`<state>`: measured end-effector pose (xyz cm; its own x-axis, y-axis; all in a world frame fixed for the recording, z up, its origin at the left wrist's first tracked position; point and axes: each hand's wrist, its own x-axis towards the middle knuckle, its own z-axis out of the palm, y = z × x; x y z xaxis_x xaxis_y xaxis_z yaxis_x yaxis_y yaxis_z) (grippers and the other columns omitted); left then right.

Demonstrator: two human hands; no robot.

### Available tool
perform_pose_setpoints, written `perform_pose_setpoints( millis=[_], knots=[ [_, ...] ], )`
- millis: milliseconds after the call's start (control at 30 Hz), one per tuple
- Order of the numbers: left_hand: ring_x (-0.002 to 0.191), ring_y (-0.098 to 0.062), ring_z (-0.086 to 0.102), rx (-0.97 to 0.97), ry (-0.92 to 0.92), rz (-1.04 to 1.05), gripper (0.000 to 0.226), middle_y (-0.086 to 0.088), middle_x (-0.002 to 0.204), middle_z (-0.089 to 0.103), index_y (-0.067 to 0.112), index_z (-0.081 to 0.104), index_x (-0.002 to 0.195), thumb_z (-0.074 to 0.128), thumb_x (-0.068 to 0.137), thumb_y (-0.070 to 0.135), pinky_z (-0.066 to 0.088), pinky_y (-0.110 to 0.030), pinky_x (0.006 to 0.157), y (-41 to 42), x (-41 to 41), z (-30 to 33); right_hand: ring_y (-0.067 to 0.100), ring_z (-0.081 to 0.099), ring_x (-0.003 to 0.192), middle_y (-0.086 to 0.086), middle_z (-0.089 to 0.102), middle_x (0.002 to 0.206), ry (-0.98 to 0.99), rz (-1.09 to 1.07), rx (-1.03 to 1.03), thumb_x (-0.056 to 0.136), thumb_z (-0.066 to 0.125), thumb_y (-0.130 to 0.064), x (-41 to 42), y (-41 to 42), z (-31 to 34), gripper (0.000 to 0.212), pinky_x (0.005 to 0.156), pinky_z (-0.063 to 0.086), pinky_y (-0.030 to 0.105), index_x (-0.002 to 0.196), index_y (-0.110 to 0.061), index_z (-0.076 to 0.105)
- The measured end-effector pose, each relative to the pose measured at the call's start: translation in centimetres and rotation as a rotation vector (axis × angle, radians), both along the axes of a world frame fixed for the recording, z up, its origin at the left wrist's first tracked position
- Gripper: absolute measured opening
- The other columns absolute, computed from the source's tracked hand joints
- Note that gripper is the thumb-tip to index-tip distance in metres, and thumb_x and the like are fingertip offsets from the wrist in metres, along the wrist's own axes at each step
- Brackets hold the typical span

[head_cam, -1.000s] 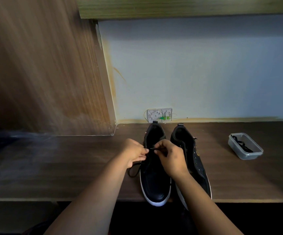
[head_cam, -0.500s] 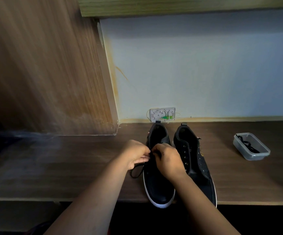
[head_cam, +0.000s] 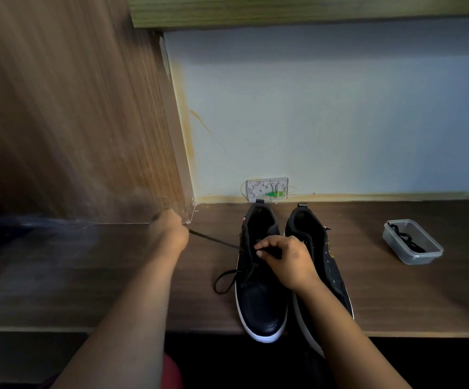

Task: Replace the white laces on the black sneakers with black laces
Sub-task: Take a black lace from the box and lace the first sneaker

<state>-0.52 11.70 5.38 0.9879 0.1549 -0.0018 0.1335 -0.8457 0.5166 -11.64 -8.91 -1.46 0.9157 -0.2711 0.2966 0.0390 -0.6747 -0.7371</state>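
Note:
Two black sneakers with white soles stand side by side on the dark wooden desk [head_cam: 87, 276], toes toward me. A black lace [head_cam: 213, 240] runs taut from the left sneaker [head_cam: 261, 304] out to my left hand [head_cam: 168, 234], which grips its end well left of the shoe; the hand is blurred. A loop of the same lace [head_cam: 223, 279] lies on the desk beside the shoe. My right hand [head_cam: 284, 262] rests on the left sneaker's eyelet area, fingers curled and pinching the lace there. The right sneaker [head_cam: 328, 265] is partly covered by my right arm.
A clear plastic tub [head_cam: 413, 242] holding another black lace sits on the desk at the right. A wooden panel [head_cam: 73, 122] rises at the left and a white wall plate [head_cam: 267, 189] sits behind the shoes. The sneaker toes overhang the desk's front edge.
My left hand has pulled away to the left from the sneaker, drawing the black lace out taut. My right hand stays on the left sneaker.

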Motion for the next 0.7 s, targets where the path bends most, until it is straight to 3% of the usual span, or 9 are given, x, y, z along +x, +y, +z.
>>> perform_pose_setpoints(
  millis=[67, 133, 200, 267, 367, 567, 633, 700],
  knots=[
    [0.11, -0.033, 0.06, 0.163, 0.127, -0.106, 0.029, -0.016, 0.12, 0.063, 0.009, 0.064, 0.116, 0.056, 0.088, 0.007, 0.047, -0.031, 0.081, 0.4, 0.2, -0.8, 0.005, 0.065, 0.084, -0.017, 0.069, 0.08, -0.002, 0.006, 0.038, 0.08, 0.075, -0.013, -0.1, -0.1, 0.6, 0.014, 0.081, 0.047, 0.02, 0.086, -0.025, 0.077],
    [0.119, -0.029, 0.055, 0.219, 0.181, -0.37, 0.029, -0.01, 0.128, 0.061, 0.017, 0.066, 0.117, 0.064, 0.088, 0.017, 0.046, -0.033, 0.098, -0.6, -0.4, -2.2, 0.007, 0.066, 0.085, -0.018, 0.069, 0.08, -0.001, 0.007, 0.02, 0.08, 0.076, -0.014, -0.1, 0.1, 0.7, 0.013, 0.084, 0.049, 0.023, 0.088, -0.025, 0.077],
    [0.131, -0.024, 0.042, 0.158, 0.147, -0.597, 0.029, 0.0, 0.137, 0.052, 0.031, 0.064, 0.116, 0.067, 0.088, 0.033, 0.036, -0.043, 0.108, -2.4, -1.7, -3.1, 0.013, 0.065, 0.089, -0.018, 0.069, 0.082, 0.007, 0.001, -0.016, 0.08, 0.075, -0.017, 0.0, 0.3, 0.5, 0.014, 0.085, 0.05, 0.027, 0.089, -0.027, 0.077],
    [0.133, -0.022, 0.035, 0.247, 0.058, -0.708, 0.024, 0.008, 0.135, 0.05, 0.038, 0.062, 0.114, 0.061, 0.091, 0.039, 0.028, -0.047, 0.109, -4.2, -3.1, -3.0, 0.01, 0.065, 0.09, -0.014, 0.072, 0.085, 0.009, -0.006, -0.012, 0.081, 0.075, -0.017, -0.1, 0.4, 0.4, 0.014, 0.082, 0.048, 0.016, 0.092, -0.025, 0.077],
    [0.13, -0.023, 0.036, 0.4, -0.055, -0.686, 0.019, 0.007, 0.127, 0.055, 0.033, 0.064, 0.109, 0.058, 0.093, 0.04, 0.021, -0.052, 0.11, -6.0, -4.4, -2.9, -0.004, 0.062, 0.082, -0.009, 0.074, 0.09, -0.009, -0.004, -0.006, 0.081, 0.075, -0.014, -0.5, 0.4, 0.6, 0.014, 0.073, 0.037, -0.003, 0.094, -0.019, 0.077],
    [0.117, -0.021, 0.043, 0.365, -0.122, -0.681, 0.014, 0.006, 0.112, 0.059, 0.03, 0.067, 0.095, 0.056, 0.089, 0.038, 0.028, -0.046, 0.101, -5.6, -4.5, -1.9, -0.005, 0.06, 0.081, -0.013, 0.071, 0.089, 0.0, -0.028, -0.009, 0.082, 0.074, -0.015, -0.7, 0.3, 0.7, 0.013, 0.073, 0.035, -0.004, 0.094, -0.019, 0.077],
    [0.111, -0.02, 0.048, 0.365, -0.161, -0.57, 0.018, 0.005, 0.104, 0.059, 0.028, 0.067, 0.09, 0.055, 0.088, 0.04, 0.03, -0.045, 0.097, -4.4, -3.8, -0.7, -0.009, 0.059, 0.078, -0.015, 0.069, 0.086, 0.004, -0.029, 0.042, 0.083, 0.074, -0.014, -0.7, 0.1, 0.7, 0.012, 0.074, 0.038, -0.003, 0.093, -0.019, 0.077],
    [0.09, -0.018, 0.051, 0.28, -0.166, -0.333, 0.022, 0.006, 0.089, 0.058, 0.026, 0.064, 0.088, 0.052, 0.09, 0.044, 0.029, -0.042, 0.089, -2.7, -2.7, 0.6, -0.01, 0.061, 0.079, -0.019, 0.068, 0.084, 0.014, -0.031, 0.093, 0.083, 0.074, -0.014, -0.8, -0.1, 0.7, 0.01, 0.073, 0.041, 0.0, 0.09, -0.021, 0.077]
  ],
)
